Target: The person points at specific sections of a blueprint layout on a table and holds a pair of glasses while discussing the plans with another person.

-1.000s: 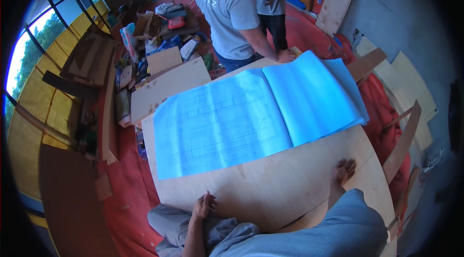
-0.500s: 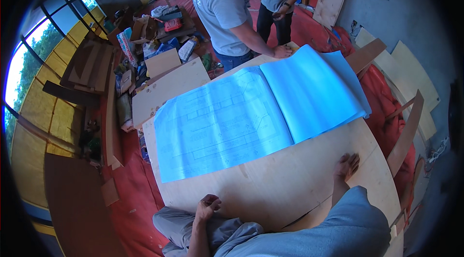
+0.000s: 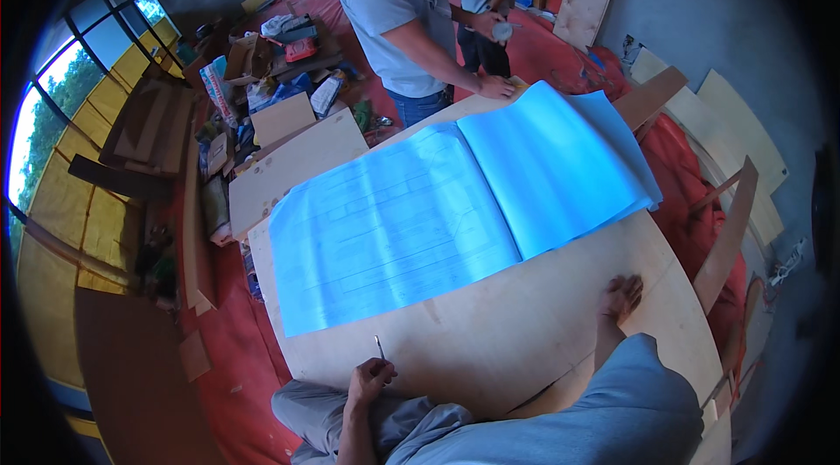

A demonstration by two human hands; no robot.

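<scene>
Smooth, rippled paper sheets [image 3: 394,242] lie on the plywood worktop [image 3: 490,325], beyond the left hand [image 3: 368,381], fingers [image 3: 383,370] pinching a slim stick [image 3: 378,346] (tip jutting past them), and the right hand [image 3: 620,298], fingers loosely spread

- the person's bare left hand [image 3: 371,380] gripped a thin, pale, stick-shaped object [image 3: 379,347], its tip pointing up, near the tabletop's near edge.
- the bare right hand [image 3: 621,296] rested on the broad, pale plywood tabletop [image 3: 507,325], apart from the paper.
- a large, bound, blue-tinted paper drawing set [image 3: 394,233] lay open there, faint lines across its left sheet.
- a co-worker in a grey short-sleeved shirt [image 3: 385,14] stood at the far side, one hand [image 3: 497,87] on the tabletop.
- crumpled red sheeting [image 3: 241,377] covered the floor.
</scene>
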